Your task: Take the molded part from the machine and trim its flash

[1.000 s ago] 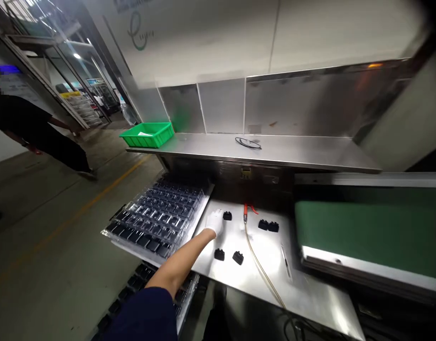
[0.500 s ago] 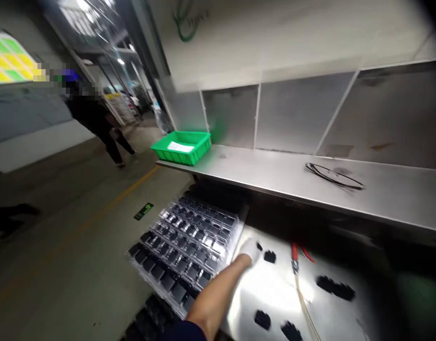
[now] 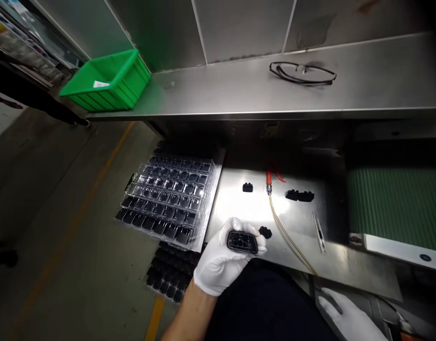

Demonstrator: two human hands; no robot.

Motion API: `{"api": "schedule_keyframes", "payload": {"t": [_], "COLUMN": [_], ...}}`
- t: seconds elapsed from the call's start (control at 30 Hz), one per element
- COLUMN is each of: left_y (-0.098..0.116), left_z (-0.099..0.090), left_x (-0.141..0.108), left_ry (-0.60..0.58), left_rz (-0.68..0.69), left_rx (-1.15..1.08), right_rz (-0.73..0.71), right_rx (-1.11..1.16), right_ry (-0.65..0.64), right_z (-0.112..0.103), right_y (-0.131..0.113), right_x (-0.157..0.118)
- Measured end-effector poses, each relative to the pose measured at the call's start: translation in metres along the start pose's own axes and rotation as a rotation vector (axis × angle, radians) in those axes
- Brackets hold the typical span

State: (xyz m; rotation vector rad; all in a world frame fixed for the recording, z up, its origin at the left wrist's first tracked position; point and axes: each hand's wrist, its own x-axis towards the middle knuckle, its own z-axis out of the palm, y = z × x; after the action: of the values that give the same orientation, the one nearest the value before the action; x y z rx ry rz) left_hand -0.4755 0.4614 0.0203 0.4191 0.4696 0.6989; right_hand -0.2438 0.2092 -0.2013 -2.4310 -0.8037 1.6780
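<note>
A white glove covers my left hand [image 3: 221, 260], whose fingers are wrapped round a black molded part [image 3: 242, 242] with its hollow, ribbed side up. Just beyond these fingers a small black piece [image 3: 265, 232] lies on the metal table [image 3: 232, 203]. My right hand [image 3: 349, 315], also gloved, is low at the right by the table's front edge, its fingers apart and nothing seen in them. Another black piece [image 3: 248, 187] and a joined pair of black pieces [image 3: 299, 195] rest farther back. Clear trays of black parts [image 3: 161, 196] are stacked at the left.
A red-handled air gun [image 3: 268, 178] with a hose lies mid-table, tweezers [image 3: 319, 232] to its right. A green ribbed conveyor [image 3: 399, 203] stands at the right. The shelf [image 3: 211, 94] above bears a green bin [image 3: 107, 83] and glasses [image 3: 303, 73]. A person [image 3: 33, 87] is far left.
My left hand has come back from beside the trays and now holds the black part. My right hand has come into view. The camera has tilted down and turned right.
</note>
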Motion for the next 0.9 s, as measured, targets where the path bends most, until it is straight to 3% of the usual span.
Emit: {"api": "schedule_keyframes", "payload": {"t": [0.2,0.5,0.67,0.77,0.83,0.9], "left_y": [-0.017,-0.028,-0.017,0.008,0.026,0.037], "left_z": [0.006,0.01,0.006,-0.009,-0.028,-0.053], "left_x": [-0.005,0.002,0.004,0.015,0.035,0.066], "left_ry": [0.03,0.089,0.072,0.083,0.175,0.347], "left_rz": [-0.039,-0.091,-0.084,-0.03,0.012,0.016], "left_rx": [-0.022,-0.088,0.022,0.284,0.736,1.295], "right_rz": [0.021,-0.058,-0.036,-0.056,-0.057,-0.052], "right_rx": [-0.098,-0.119,-0.136,-0.128,-0.126,-0.121], "right_ry": [-0.084,0.01,-0.036,-0.044,-0.047,-0.04], "right_z": [-0.003,0.008,0.009,0.012,0.016,0.019], "right_y": [-0.002,0.017,0.012,0.009,0.006,0.004], "right_x": [-0.001,0.002,-0.003,-0.008,-0.012,-0.017]}}
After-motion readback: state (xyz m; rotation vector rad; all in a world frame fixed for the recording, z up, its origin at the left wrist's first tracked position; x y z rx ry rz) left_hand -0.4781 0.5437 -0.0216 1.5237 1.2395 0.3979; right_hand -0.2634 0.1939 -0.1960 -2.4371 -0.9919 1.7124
